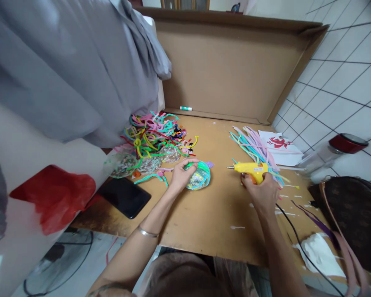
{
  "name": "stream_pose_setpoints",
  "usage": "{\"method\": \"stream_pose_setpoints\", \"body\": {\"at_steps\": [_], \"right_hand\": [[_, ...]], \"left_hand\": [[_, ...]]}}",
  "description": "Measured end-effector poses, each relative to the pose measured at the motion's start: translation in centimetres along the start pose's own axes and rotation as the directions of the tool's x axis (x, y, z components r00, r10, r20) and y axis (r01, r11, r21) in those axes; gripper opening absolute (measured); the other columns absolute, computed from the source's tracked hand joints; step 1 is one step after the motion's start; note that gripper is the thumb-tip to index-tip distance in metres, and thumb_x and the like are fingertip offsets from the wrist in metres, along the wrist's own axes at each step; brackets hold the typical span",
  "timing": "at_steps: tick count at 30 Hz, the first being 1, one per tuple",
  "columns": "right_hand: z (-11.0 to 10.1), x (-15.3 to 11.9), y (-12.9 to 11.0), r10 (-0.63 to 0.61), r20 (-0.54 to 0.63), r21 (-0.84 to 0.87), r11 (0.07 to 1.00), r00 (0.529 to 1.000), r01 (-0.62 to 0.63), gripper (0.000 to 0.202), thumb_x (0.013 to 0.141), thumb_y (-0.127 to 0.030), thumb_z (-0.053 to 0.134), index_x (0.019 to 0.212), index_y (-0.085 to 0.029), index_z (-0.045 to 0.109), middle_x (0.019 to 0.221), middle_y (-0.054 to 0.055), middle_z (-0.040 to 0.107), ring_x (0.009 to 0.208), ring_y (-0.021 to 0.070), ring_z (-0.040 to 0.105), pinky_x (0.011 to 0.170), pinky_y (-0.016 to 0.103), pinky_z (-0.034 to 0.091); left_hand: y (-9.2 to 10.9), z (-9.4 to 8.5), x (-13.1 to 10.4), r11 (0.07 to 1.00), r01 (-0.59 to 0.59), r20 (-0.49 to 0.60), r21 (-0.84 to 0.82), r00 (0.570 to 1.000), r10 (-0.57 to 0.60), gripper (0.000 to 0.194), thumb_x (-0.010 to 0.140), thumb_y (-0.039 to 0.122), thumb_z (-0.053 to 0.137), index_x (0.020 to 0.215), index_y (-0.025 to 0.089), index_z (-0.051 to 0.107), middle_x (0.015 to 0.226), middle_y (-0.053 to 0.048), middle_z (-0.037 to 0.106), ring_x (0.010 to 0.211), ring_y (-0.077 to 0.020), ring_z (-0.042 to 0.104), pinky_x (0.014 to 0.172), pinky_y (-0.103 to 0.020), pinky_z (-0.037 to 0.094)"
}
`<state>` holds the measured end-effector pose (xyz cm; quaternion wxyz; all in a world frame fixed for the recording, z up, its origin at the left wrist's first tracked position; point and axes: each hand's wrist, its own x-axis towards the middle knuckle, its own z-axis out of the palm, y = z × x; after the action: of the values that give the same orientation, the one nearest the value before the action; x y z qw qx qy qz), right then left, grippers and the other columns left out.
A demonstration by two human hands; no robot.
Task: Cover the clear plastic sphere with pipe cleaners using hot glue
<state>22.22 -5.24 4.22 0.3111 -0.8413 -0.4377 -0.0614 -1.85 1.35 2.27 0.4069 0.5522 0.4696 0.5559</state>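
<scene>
My left hand [183,176] is closed on the left side of a round clear ball [199,176] wrapped in green and teal pipe cleaners, near the middle of the table. A small purple piece [210,164] shows at the ball's upper right edge. My right hand [262,187] grips a yellow hot glue gun [252,168] by its handle. The gun's metal nozzle points left toward the ball, with a gap between them. Its black cord [292,229] trails down to the right.
Tangled colourful pipe cleaners [151,128], several clear balls [150,164] and a black phone [125,198] lie left. Straight pipe cleaners [256,144], a paper with a red design [280,146], a bottle [324,156], a brown bag [352,218] and tissue [320,253] lie right. Cardboard [225,70] stands behind.
</scene>
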Motion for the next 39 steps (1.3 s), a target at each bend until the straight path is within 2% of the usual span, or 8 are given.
{"method": "stream_pose_setpoints", "body": {"at_steps": [4,8,11,20,29,39], "right_hand": [[0.6,-0.3,-2.0,-0.145,-0.047,0.102,0.984,0.988,0.149,0.052,0.07,-0.051,0.055,0.105,-0.013,0.061,0.08,0.013,0.067,0.076,0.0309,0.062,0.065,0.037,0.044],[2.1,-1.2,-2.0,-0.214,-0.095,0.127,0.966,0.972,0.225,0.041,0.07,-0.044,0.049,0.093,-0.013,0.06,0.074,0.013,0.064,0.071,0.0296,0.061,0.066,0.039,0.046],[2.9,-1.8,-1.4,-0.231,-0.082,0.138,0.961,0.969,0.241,0.036,0.071,-0.044,0.048,0.09,-0.015,0.059,0.074,0.013,0.064,0.072,0.029,0.062,0.066,0.038,0.047],[3.7,-2.2,-0.9,-0.297,-0.047,0.128,0.945,0.954,0.301,0.037,0.078,-0.041,0.051,0.1,-0.013,0.06,0.082,0.014,0.066,0.078,0.0287,0.063,0.068,0.037,0.047],[3.6,-2.5,-1.2,-0.35,-0.031,0.114,0.929,0.936,0.351,0.032,0.08,-0.038,0.051,0.1,-0.014,0.059,0.083,0.012,0.065,0.079,0.0274,0.062,0.068,0.035,0.047],[3.7,-2.5,-1.0,-0.374,-0.018,0.116,0.92,0.927,0.374,0.03,0.082,-0.038,0.05,0.1,-0.015,0.059,0.084,0.012,0.065,0.08,0.0267,0.061,0.068,0.034,0.045]], "left_hand": [[-0.1,-0.1,0.1,0.999,0.045,-0.006,0.003,0.999,-0.045,0.022,0.07,0.03,0.062,0.085,0.019,0.074,0.101,-0.007,0.075,0.098,-0.0228,0.068,0.092,-0.037,0.05],[-0.2,-0.1,0.2,0.999,0.051,-0.009,-0.006,0.999,-0.051,0.022,0.07,0.031,0.062,0.085,0.018,0.074,0.101,-0.007,0.075,0.098,-0.0233,0.068,0.09,-0.037,0.051],[-0.2,-0.1,0.2,0.999,0.047,-0.007,-0.009,0.999,-0.048,0.022,0.069,0.03,0.062,0.084,0.019,0.074,0.1,-0.007,0.075,0.098,-0.023,0.068,0.091,-0.037,0.051],[-0.2,-0.1,0.1,0.999,0.043,-0.003,-0.007,0.999,-0.043,0.022,0.07,0.03,0.063,0.085,0.019,0.074,0.102,-0.006,0.075,0.1,-0.0226,0.068,0.093,-0.037,0.05],[-0.3,0.0,0.1,0.999,0.048,-0.007,-0.015,0.999,-0.048,0.023,0.069,0.031,0.063,0.085,0.018,0.074,0.101,-0.007,0.075,0.097,-0.0227,0.068,0.089,-0.036,0.051],[0.0,-0.1,0.1,0.999,0.04,-0.008,-0.017,0.999,-0.041,0.021,0.069,0.03,0.064,0.083,0.019,0.075,0.102,-0.006,0.075,0.1,-0.023,0.067,0.093,-0.036,0.05]]}}
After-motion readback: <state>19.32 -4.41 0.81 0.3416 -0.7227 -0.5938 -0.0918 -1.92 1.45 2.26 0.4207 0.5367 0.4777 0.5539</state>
